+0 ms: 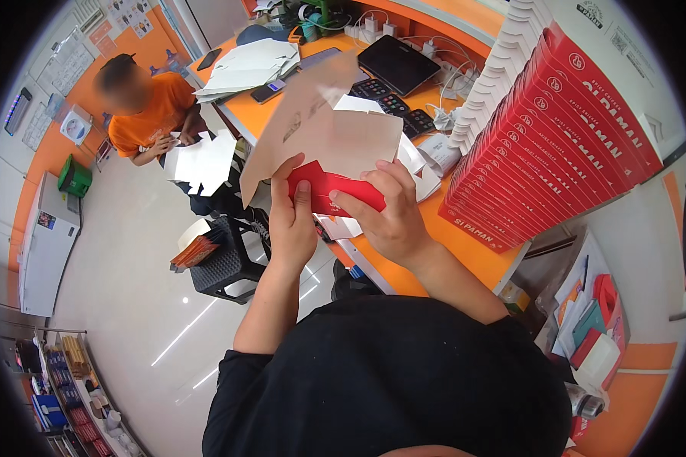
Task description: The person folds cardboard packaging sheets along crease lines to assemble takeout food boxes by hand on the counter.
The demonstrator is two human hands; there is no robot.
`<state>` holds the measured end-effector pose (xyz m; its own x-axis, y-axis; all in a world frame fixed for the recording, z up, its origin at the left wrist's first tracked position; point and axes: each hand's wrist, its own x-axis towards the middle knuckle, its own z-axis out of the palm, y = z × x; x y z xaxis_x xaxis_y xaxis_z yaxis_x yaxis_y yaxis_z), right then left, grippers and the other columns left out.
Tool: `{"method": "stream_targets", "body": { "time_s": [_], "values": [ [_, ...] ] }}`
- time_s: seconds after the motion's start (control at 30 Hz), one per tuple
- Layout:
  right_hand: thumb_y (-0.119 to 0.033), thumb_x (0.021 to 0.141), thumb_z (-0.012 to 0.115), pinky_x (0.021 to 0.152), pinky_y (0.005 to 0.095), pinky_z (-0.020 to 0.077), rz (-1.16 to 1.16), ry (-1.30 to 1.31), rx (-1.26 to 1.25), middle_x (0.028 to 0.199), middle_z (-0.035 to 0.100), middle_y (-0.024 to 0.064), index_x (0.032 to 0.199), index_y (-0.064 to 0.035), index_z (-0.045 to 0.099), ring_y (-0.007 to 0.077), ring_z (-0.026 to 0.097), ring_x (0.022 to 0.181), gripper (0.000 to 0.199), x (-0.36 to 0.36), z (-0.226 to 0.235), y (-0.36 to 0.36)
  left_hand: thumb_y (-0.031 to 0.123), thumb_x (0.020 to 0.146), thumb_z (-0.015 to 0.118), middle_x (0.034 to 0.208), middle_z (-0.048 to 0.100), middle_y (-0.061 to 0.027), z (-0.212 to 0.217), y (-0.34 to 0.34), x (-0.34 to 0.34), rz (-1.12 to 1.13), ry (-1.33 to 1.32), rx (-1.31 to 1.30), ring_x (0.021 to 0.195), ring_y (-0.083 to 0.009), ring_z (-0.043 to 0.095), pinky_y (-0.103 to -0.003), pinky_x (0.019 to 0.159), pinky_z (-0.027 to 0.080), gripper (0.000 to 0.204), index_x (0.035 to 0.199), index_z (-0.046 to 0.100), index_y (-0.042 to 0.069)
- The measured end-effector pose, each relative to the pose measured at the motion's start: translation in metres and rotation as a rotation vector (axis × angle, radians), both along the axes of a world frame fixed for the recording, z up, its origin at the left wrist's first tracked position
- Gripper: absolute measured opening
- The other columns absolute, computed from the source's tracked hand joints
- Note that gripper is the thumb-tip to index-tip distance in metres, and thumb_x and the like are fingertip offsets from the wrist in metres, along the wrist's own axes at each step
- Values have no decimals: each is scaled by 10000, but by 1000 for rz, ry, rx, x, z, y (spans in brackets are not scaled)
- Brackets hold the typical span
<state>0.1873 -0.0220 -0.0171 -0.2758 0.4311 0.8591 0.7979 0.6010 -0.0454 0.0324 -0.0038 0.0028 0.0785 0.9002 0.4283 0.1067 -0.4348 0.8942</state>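
Note:
Both of my hands grip a partly folded cardboard box (362,137) in front of me, above the desk edge. Its inner side is plain and pale, and a red outer panel (324,186) faces me. My left hand (292,221) pinches the red panel's left end, thumb on the front. At the right end, my right hand (392,217) has its thumb on the red panel and its fingers over the pale side. One large flap rises up and to the left. Some fingertips are hidden behind the card.
A tall stack of nested red-and-white boxes (541,145) stands right on the orange desk (389,263). Flat white cartons (248,68), a laptop-like black device (399,64) and cables lie farther back. Left, a seated person (152,114) handles a white carton (202,161) near a black stool (225,263).

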Motion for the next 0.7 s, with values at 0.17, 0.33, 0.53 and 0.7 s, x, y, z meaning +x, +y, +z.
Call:
{"method": "stream_targets", "body": {
  "time_s": [0.17,0.33,0.53,0.7],
  "values": [
    [-116,683,664,938,415,349,-6,-17,7,1100,385,55,1004,-215,619,281,331,1099,340,-2,2,4,31,915,366,1161,472,-154,-1,3,-3,-95,64,-37,1110,-206,440,-292,937,345,308,1221,383,3],
    [-128,696,653,940,424,347,-75,-37,52,1107,383,62,1044,-214,608,289,323,1106,361,-4,4,3,117,877,485,1338,258,-164,-34,4,4,-17,22,383,1240,-284,305,-383,1022,259,440,1249,270,20],
    [-145,731,611,973,459,314,139,-259,-13,1188,391,80,1225,-178,486,253,329,1169,511,-8,-2,-7,267,899,473,1102,507,-111,-38,28,0,-103,-918,-257,1042,-203,493,-357,879,406,289,1091,416,59],
    [-239,757,645,981,457,304,242,47,-238,1229,407,147,1254,-78,428,309,404,1151,566,12,3,-4,149,825,447,1047,566,-136,-61,46,-51,-123,-844,-542,949,-226,573,-346,801,477,346,1134,455,-6]
  ]
}}
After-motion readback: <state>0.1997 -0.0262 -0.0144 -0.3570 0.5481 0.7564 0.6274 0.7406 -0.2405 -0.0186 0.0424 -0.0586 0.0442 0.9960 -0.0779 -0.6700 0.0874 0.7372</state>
